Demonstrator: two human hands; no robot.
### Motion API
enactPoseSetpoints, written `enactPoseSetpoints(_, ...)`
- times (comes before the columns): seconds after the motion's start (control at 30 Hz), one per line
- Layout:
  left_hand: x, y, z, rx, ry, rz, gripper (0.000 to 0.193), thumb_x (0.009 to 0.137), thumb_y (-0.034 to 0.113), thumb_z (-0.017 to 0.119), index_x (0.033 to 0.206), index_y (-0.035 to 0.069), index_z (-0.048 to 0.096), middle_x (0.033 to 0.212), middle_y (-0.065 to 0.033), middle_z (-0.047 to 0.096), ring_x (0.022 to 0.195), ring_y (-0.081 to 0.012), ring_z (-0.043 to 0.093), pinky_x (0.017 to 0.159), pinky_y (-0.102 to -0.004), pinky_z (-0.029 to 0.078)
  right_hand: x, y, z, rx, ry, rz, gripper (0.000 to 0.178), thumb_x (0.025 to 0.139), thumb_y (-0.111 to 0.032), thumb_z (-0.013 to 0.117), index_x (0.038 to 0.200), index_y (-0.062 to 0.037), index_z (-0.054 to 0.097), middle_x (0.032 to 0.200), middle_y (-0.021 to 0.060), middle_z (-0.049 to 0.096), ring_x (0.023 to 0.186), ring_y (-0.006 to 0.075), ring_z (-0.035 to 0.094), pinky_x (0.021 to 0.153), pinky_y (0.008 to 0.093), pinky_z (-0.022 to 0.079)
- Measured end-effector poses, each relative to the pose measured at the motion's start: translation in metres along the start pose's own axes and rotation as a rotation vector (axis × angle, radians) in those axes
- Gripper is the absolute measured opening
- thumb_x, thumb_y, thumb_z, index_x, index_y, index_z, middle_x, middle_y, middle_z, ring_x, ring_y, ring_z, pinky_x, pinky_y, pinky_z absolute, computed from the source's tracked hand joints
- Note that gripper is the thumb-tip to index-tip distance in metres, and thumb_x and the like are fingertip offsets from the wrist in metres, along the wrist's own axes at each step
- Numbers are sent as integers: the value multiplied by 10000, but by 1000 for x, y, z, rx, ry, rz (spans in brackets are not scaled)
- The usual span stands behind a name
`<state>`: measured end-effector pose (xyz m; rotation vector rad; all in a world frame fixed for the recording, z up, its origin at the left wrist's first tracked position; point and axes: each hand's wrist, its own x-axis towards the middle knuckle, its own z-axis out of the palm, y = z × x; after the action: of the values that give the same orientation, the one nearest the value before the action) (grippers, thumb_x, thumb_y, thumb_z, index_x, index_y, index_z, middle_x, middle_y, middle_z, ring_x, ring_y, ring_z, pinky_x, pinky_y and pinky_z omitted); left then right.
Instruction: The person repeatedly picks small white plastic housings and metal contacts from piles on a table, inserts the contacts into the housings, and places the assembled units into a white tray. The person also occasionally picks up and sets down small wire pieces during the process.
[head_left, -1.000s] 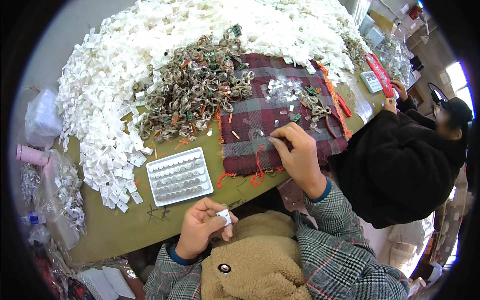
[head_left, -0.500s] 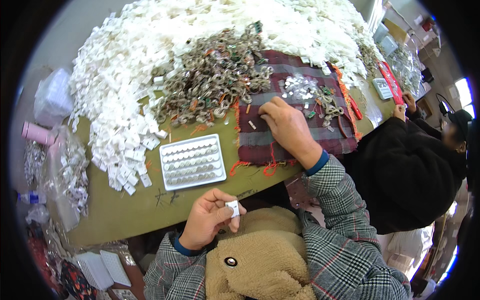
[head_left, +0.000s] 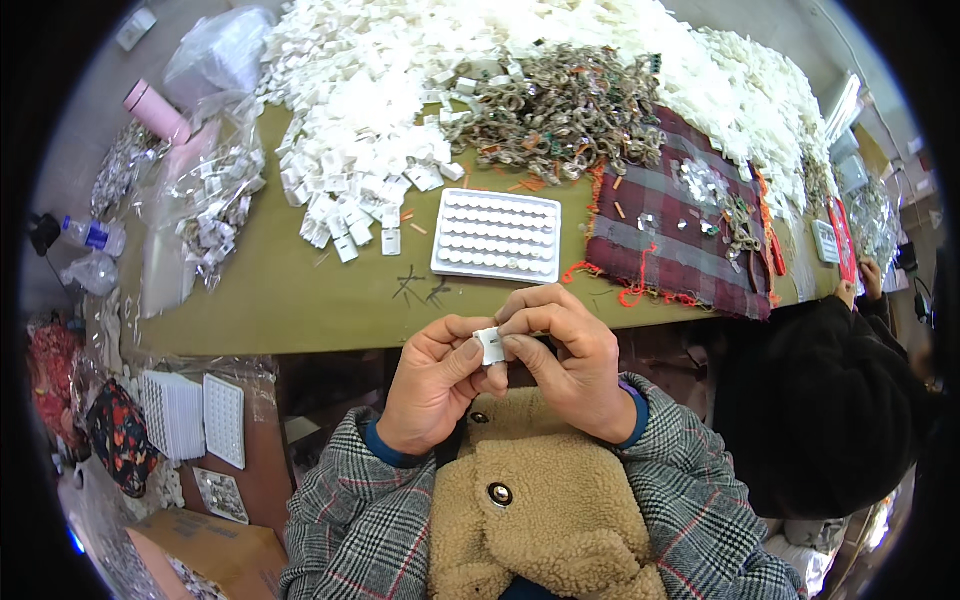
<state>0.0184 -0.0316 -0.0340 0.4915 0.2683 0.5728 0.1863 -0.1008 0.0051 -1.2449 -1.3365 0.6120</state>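
Note:
A small white square plastic casing (head_left: 491, 345) with a dark slot is held up in front of my chest, near the table's edge. My left hand (head_left: 424, 388) pinches it between thumb and fingers. From the other side, the bent fingers and thumb of my right hand (head_left: 572, 358) close on its right edge; any smaller part between them is hidden. Just beyond my hands lies a white tray (head_left: 495, 276) with rows of round, coin-like cells. To its right a dark plaid cloth (head_left: 640, 225) bears shiny bits and wired parts.
A big heap of white casings (head_left: 365, 110) spreads across the back of the table (head_left: 270, 320). Tangled brown wire parts (head_left: 575, 115) lie in front of it. Plastic bags (head_left: 215, 190) and a pink tumbler (head_left: 157, 112) stand left. A person in black (head_left: 815, 400) sits at right.
My right hand has come from the plaid cloth back to the casing in my left hand. Both hands now meet at it. The view has swung, so the table appears shifted right.

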Motion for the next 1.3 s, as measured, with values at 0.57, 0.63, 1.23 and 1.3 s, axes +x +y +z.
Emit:
enactPoseSetpoints(0.57,-12,3,6,0,47,52,258,1006,98,565,1211,-57,589,1026,-182,694,822,-214,710,741,-313,619,1,-2,6,-115,-57,-102,136,810,88,676,923,21,640,951,119,641,783,203,660,665,294,537)
enactPoseSetpoints(0.63,-11,2,7,7,45,35,253,1007,96,563,1207,-56,592,1027,-182,695,819,-212,709,738,-310,620,0,0,5,-64,-57,-65,138,807,90,677,922,22,640,951,119,641,785,208,662,667,298,540)
enactPoseSetpoints(1.23,-11,6,5,62,150,14,213,1008,103,563,1149,-51,602,933,-118,687,757,-165,697,717,-284,606,10,-3,5,-131,-155,17,123,805,107,658,893,31,617,956,110,612,800,164,628,696,270,524)
enactPoseSetpoints(1.3,-15,5,0,96,172,17,210,1004,105,572,1138,-54,607,922,-113,689,747,-164,696,717,-281,604,7,1,12,-172,-151,3,128,798,105,663,887,26,617,952,108,609,799,167,626,692,270,518)
